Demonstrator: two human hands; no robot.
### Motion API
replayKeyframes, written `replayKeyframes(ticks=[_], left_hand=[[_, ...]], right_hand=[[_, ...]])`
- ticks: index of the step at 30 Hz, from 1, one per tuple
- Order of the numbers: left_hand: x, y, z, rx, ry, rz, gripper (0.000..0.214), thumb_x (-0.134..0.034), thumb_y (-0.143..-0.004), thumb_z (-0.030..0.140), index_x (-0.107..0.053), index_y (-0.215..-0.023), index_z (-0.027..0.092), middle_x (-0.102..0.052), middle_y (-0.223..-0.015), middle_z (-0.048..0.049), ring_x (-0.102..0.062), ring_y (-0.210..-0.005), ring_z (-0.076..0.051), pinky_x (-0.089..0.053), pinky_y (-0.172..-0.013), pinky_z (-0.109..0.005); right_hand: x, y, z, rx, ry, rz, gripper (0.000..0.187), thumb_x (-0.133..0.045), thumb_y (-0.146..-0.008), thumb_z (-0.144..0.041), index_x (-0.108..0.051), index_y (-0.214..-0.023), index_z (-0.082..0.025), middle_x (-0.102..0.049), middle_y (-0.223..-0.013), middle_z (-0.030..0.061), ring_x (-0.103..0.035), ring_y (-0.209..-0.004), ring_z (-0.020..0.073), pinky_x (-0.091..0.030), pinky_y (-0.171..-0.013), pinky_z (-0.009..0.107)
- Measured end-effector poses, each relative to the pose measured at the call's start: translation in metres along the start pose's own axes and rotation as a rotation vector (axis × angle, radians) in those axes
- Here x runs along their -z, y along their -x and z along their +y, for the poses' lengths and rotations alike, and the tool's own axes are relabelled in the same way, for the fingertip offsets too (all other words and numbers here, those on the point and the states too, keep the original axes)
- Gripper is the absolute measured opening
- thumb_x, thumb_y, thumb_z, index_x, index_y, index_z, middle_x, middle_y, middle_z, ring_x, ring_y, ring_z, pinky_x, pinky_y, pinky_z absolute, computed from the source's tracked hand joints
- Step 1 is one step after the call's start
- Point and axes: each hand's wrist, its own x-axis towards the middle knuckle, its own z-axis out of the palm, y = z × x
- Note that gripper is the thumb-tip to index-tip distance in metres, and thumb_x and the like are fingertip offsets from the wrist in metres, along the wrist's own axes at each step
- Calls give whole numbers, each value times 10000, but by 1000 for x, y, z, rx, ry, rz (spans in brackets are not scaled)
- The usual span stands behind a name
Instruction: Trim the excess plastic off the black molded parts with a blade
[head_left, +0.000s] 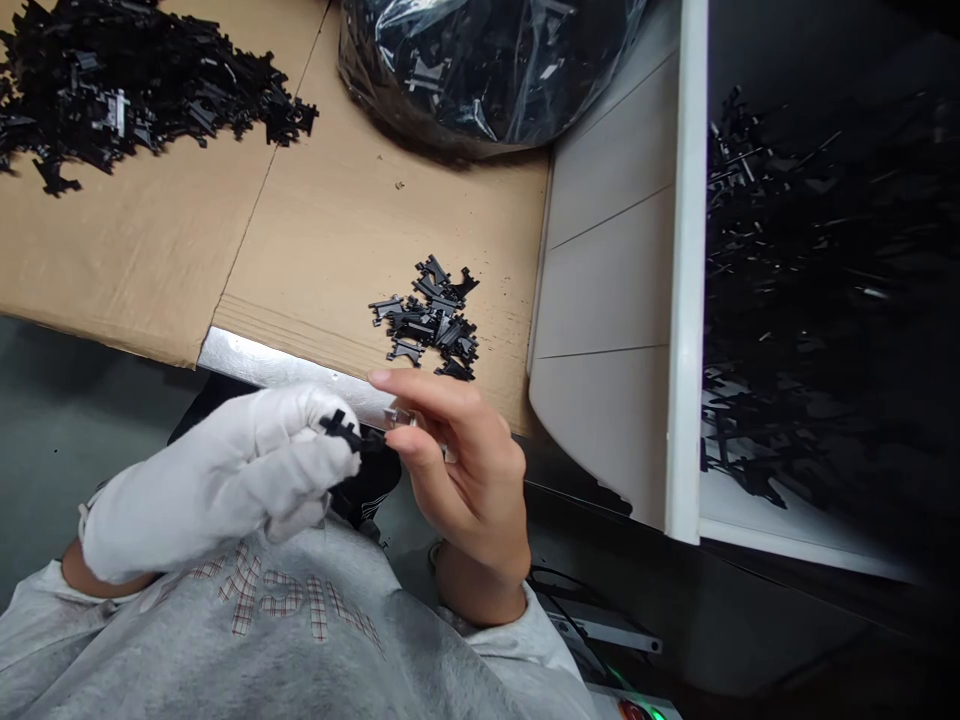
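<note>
My left hand (225, 480), in a white glove, pinches a small black plastic part (341, 430) between thumb and fingers. Its notched end sticks out toward my other hand. My bare right hand (469, 470) is close beside it, thumb tip near the part's right end and index finger stretched out above. A small shiny, see-through object (400, 416) shows between that thumb and index finger; its kind cannot be made out, and the curled fingers hide the rest. Just beyond my hands, a small pile of similar black parts (431, 320) lies on the cardboard-covered table (337, 230).
A large heap of black parts (127, 90) lies at the far left. A clear plastic bag (487, 80) full of them stands at the back. On the right, a white-walled bin (686, 300) has more dark parts beyond its edge. The table's metal edge (262, 358) is bare near me.
</note>
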Motion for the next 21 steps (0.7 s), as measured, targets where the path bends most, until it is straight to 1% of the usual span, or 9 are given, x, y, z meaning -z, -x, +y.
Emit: replayKeyframes(ticks=[2,5,8,10,12,15,18,20,21], left_hand=[[2,1,-2,3,-16,-27,404,-630,-1095,504,-596,-812,219,-571,-628,31,-469,-570,-105,-411,-571,-249],[2,0,-1,2,-27,-29,427,-630,-1093,517,-564,-797,217,-543,-652,33,-442,-596,-106,-391,-574,-254],[-2,0,1,-30,-51,-8,411,-612,-1108,482,-541,-807,211,-490,-681,41,-401,-608,-100,-365,-563,-249],[-4,1,0,-61,-73,16,385,-604,-1120,452,-538,-827,211,-473,-705,46,-390,-619,-98,-369,-567,-240],[-5,2,-2,-87,-89,35,377,-614,-1122,428,-533,-824,211,-471,-720,47,-382,-627,-96,-373,-570,-232],[-6,4,-4,-103,-96,59,361,-615,-1123,416,-547,-834,210,-476,-744,44,-387,-647,-98,-380,-582,-225],[-6,3,-4,-85,-86,52,363,-620,-1113,423,-545,-828,210,-477,-737,40,-398,-643,-106,-399,-602,-241],[-6,2,-3,-62,-82,54,378,-623,-1103,421,-529,-804,211,-474,-721,37,-393,-631,-112,-395,-597,-255],[-6,1,-3,-55,-88,58,380,-627,-1098,419,-525,-796,211,-475,-717,35,-394,-629,-114,-392,-593,-258]], right_hand=[[0,1,0,-5,2,17,340,-693,-1114,-281,-725,-1437,-380,-862,-1201,4,-780,-796,173,-665,-754,309],[0,4,-1,-21,-25,28,301,-674,-1129,-325,-732,-1423,-356,-843,-1067,3,-708,-703,153,-621,-685,295],[-2,2,-3,-32,-75,18,305,-759,-1075,-423,-764,-1366,-331,-821,-1000,6,-665,-654,145,-589,-642,290],[-4,-3,-5,-69,-102,48,269,-811,-1031,-469,-816,-1245,-305,-811,-934,6,-640,-618,140,-571,-612,290],[-6,-9,-5,-125,-135,99,190,-848,-1004,-456,-851,-1039,-269,-775,-795,-7,-587,-547,127,-513,-524,277],[-6,-16,-3,-197,-246,102,224,-909,-954,-390,-816,-819,-238,-713,-655,-31,-524,-481,102,-429,-444,246],[-2,-16,3,-251,-351,64,250,-873,-984,-424,-812,-829,-238,-728,-683,-22,-585,-521,110,-515,-521,252],[0,-13,4,-289,-343,61,278,-803,-1034,-464,-822,-878,-235,-760,-752,8,-641,-576,135,-563,-574,283],[1,-12,4,-306,-323,59,292,-768,-1057,-473,-827,-906,-230,-762,-770,19,-639,-581,139,-557,-568,288]])
